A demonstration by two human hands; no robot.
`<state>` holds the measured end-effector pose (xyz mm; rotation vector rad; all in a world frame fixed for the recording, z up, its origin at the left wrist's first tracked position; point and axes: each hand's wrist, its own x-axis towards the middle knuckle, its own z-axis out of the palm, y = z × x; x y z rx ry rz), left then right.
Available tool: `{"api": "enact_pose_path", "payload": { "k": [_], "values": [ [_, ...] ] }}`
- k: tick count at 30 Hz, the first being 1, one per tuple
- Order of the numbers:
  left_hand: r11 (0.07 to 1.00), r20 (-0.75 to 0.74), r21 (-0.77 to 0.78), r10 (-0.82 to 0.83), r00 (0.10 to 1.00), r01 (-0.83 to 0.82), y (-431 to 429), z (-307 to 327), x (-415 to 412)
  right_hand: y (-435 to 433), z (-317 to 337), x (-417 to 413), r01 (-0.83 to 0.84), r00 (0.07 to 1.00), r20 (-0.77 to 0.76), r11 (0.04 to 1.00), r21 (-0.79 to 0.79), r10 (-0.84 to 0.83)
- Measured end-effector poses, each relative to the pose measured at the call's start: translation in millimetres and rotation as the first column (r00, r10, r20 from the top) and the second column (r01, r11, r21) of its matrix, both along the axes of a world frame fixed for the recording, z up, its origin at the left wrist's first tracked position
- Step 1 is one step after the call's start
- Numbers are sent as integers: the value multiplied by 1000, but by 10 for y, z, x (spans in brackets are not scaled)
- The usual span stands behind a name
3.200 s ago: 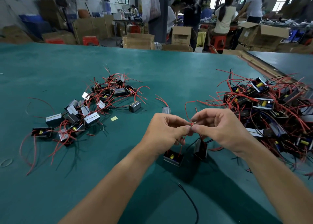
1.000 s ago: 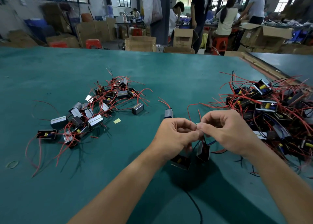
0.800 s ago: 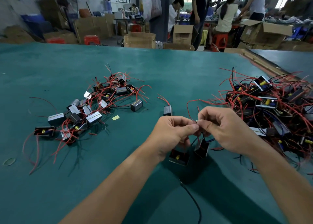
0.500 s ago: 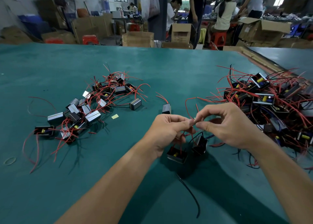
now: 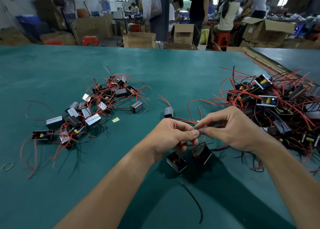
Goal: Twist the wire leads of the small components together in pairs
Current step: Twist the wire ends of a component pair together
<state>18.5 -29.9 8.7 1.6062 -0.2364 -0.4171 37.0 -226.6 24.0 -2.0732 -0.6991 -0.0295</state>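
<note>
1. Fingertips of your left grip (image 5: 170, 135) and right grip (image 5: 232, 128) pinch the red wire leads (image 5: 197, 123) together at frame centre.
2. Two components (image 5: 176, 162) sit just beneath them.
3. Open surface (image 5: 60, 194) lies lower left; left pile (image 5: 86, 111) and right pile (image 5: 277, 104) flank you.

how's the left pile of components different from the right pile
The left pile is smaller and spread loosely; the right pile is larger, heaped and tangled. The left pile shows many silvery faces; the right pile shows more yellow parts. Both hold small black boxes with red leads.
</note>
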Motion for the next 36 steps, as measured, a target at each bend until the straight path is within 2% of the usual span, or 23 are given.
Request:
{"api": "enact_pose_path", "payload": {
  "k": [4,8,10,13,15,21,25,29,36],
  "values": [
    [998,35,15,53,998,-54,-12,-14,5,-34,14,4,31,999,-29,998,-46,-32],
    [994,158,5,111,981,-113,-34,-37,17,18,8,-15,63,997,-51,998,-30,-64],
    [987,240,17,153,959,-161,-63,-57,17,51,-9,-7,89,989,-116,996,4,-88],
    [956,451,130,180,874,-264,-101,-119,25,89,-44,19,139,961,-248,990,34,-126],
    [946,504,156,173,847,-285,-108,-132,28,101,-55,24,168,937,-319,984,59,-141],
    [974,265,24,213,940,-227,-75,-63,47,83,-56,6,81,957,-289,978,190,-23],
    [976,157,-23,217,963,-216,-65,-36,32,72,-63,5,36,976,-218,981,192,7],
    [968,118,-36,252,961,-249,-47,-34,44,46,-51,-4,16,983,-181,984,179,17],
    [975,147,-34,221,964,-219,-59,-36,21,66,-44,-25,16,987,-161,986,169,12]
  ]
}}
